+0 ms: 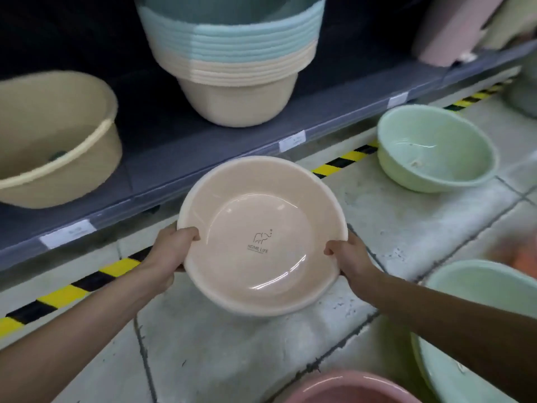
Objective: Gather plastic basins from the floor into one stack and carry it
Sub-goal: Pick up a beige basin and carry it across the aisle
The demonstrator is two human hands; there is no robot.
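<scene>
Basins lie about the tiled floor (261, 359), and one cream basin (261, 237) — printed with an elephant mark and "HOME LIFE" — is held above it, tipped a little toward the camera. Left hand (168, 254) grasps its left rim, thumb curled over the edge; right hand (350, 257) grasps the right rim likewise. A pale green basin (436, 149) sits on the floor near the striped tape (343, 162), another green basin (479, 324) at lower right, a pink basin (348, 388) at the bottom edge. On the grey shelf (203, 149) — a nested stack of tubs (232, 53) and a beige oval tub (55, 138).
</scene>
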